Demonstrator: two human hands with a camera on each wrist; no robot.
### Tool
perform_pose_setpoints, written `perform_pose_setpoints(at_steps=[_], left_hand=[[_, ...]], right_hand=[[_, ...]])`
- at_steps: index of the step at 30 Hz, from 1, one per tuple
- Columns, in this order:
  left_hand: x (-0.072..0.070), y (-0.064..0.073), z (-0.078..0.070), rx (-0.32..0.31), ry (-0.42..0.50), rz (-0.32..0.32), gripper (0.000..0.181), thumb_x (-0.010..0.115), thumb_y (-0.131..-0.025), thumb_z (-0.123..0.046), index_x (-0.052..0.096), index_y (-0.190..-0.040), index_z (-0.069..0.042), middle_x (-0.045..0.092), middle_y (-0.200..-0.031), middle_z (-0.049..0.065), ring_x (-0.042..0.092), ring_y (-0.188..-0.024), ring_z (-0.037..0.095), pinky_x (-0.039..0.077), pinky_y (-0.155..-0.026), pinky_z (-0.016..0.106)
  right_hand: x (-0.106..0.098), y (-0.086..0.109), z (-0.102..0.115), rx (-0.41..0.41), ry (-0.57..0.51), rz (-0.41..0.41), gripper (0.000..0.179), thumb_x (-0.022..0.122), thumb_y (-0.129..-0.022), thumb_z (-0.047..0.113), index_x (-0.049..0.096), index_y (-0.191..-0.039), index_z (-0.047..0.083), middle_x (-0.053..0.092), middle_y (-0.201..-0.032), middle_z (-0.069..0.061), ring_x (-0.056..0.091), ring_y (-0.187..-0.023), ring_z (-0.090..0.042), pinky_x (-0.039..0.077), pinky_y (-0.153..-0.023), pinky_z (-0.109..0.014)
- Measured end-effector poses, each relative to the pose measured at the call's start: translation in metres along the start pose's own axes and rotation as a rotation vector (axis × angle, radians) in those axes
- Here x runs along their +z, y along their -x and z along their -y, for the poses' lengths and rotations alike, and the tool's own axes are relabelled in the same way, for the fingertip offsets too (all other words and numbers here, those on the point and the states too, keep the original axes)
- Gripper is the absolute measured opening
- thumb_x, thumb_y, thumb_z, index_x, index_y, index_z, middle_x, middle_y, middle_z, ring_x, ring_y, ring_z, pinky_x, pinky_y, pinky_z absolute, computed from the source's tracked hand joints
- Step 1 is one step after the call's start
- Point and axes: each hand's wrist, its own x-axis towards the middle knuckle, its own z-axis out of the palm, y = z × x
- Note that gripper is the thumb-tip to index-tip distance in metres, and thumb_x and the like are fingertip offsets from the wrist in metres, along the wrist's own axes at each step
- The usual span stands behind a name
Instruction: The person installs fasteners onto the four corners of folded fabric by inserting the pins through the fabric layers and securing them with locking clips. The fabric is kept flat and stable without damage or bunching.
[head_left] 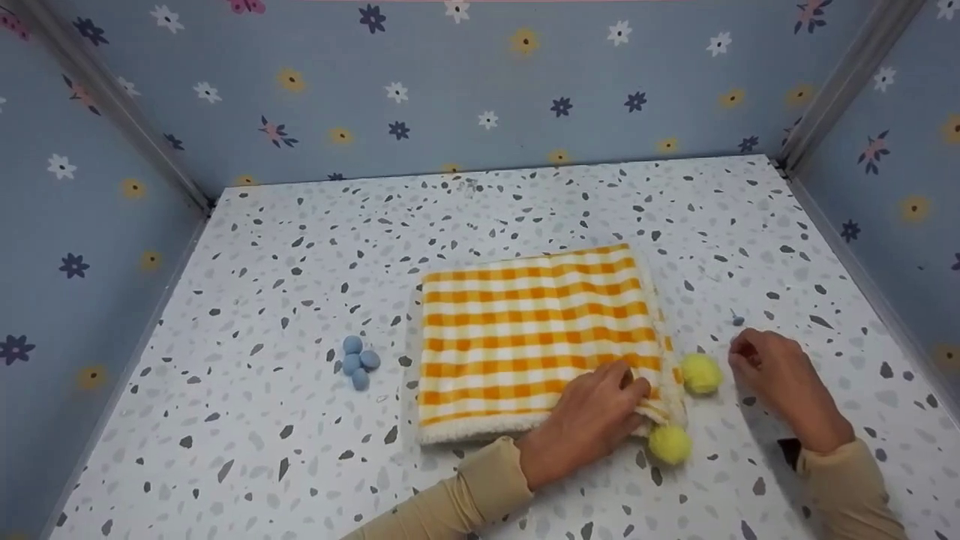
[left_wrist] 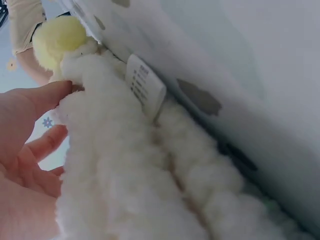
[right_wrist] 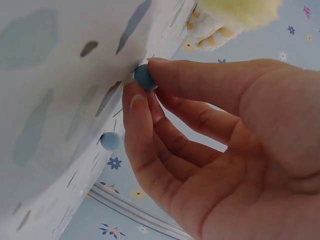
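A folded orange-and-white checked blanket [head_left: 525, 330] with fleecy white lining lies in the middle of the table. My left hand [head_left: 596, 409] rests on its near right corner, fingers loosely bent against the cloth; the left wrist view shows the thumb [left_wrist: 52, 95] at the fleece edge [left_wrist: 95, 145]. Yellow pompoms [head_left: 701, 373] hang off the blanket's right side. To the right of them, my right hand [head_left: 780, 382] pinches a small blue ball [right_wrist: 145, 77] between thumb and fingertips, close to the tabletop. Another blue ball [right_wrist: 111, 141] sits just beyond the fingers.
Several small blue balls [head_left: 360, 361] lie clustered left of the blanket on the speckled tabletop [head_left: 300, 465]. Flower-patterned blue panels [head_left: 450, 82] enclose the table at the back and sides. A white label [left_wrist: 145, 85] sticks out of the fleece.
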Motion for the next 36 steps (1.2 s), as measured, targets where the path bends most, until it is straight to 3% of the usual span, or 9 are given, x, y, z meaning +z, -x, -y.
perform_pose_setpoints(at_steps=[9, 13, 18, 22, 25, 30, 36], left_hand=[[-0.007, -0.004, 0.005, -0.190, 0.182, 0.015, 0.023, 0.067, -0.101, -0.034, 0.064, -0.097, -0.012, 0.058, -0.083, -0.003, 0.046, -0.065, 0.003, 0.036, -0.053, 0.013], [-0.011, -0.004, 0.009, -0.282, 0.343, 0.010, 0.015, 0.062, -0.104, -0.021, 0.062, -0.096, -0.008, 0.057, -0.076, -0.002, 0.045, -0.059, 0.003, 0.035, -0.052, 0.013], [-0.019, -0.003, 0.014, -0.374, 0.523, 0.056, 0.013, 0.052, -0.106, -0.010, 0.060, -0.112, -0.002, 0.046, -0.063, -0.006, 0.036, -0.048, 0.001, 0.029, -0.046, 0.015], [-0.024, -0.002, 0.018, -0.427, 0.585, 0.070, 0.016, 0.049, -0.105, -0.006, 0.055, -0.118, 0.000, 0.039, -0.062, -0.007, 0.031, -0.048, 0.002, 0.027, -0.047, 0.016], [-0.027, -0.002, 0.022, -0.469, 0.631, 0.075, 0.013, 0.048, -0.104, -0.005, 0.052, -0.115, -0.001, 0.037, -0.065, -0.007, 0.030, -0.051, 0.002, 0.028, -0.050, 0.017], [-0.031, -0.003, 0.026, -0.502, 0.716, 0.084, 0.015, 0.045, -0.108, -0.010, 0.052, -0.117, 0.000, 0.037, -0.063, -0.007, 0.031, -0.050, 0.003, 0.030, -0.052, 0.019], [-0.035, -0.002, 0.031, -0.550, 0.815, 0.084, 0.018, 0.043, -0.111, -0.014, 0.051, -0.119, -0.001, 0.038, -0.060, -0.006, 0.032, -0.046, 0.006, 0.032, -0.052, 0.021]], right_hand=[[-0.002, -0.002, 0.010, 0.003, 0.007, 0.029, 0.003, 0.067, -0.094, 0.000, 0.065, -0.097, -0.002, 0.067, -0.094, -0.019, 0.061, -0.084, -0.031, 0.050, -0.073, -0.047], [-0.002, -0.001, 0.014, -0.073, 0.020, -0.039, 0.004, 0.068, -0.094, -0.002, 0.065, -0.094, -0.001, 0.067, -0.092, -0.019, 0.063, -0.082, -0.032, 0.049, -0.071, -0.046], [-0.001, 0.000, 0.019, -0.178, 0.043, -0.142, 0.009, 0.070, -0.092, -0.006, 0.063, -0.093, -0.001, 0.066, -0.090, -0.018, 0.065, -0.077, -0.032, 0.051, -0.066, -0.046], [0.000, -0.001, 0.024, -0.203, 0.041, -0.168, 0.009, 0.070, -0.092, -0.006, 0.063, -0.094, 0.000, 0.066, -0.090, -0.015, 0.064, -0.077, -0.029, 0.050, -0.064, -0.041], [0.001, -0.001, 0.029, -0.221, 0.041, -0.187, 0.010, 0.070, -0.092, -0.005, 0.064, -0.095, 0.002, 0.066, -0.091, -0.012, 0.064, -0.078, -0.026, 0.049, -0.064, -0.037], [0.001, -0.003, 0.037, -0.254, 0.044, -0.206, 0.010, 0.069, -0.093, -0.004, 0.063, -0.096, 0.004, 0.065, -0.092, -0.010, 0.064, -0.079, -0.025, 0.049, -0.063, -0.036], [0.003, -0.007, 0.045, -0.366, 0.052, -0.255, 0.015, 0.073, -0.090, -0.007, 0.064, -0.097, 0.004, 0.066, -0.092, -0.008, 0.064, -0.076, -0.021, 0.050, -0.063, -0.038]])
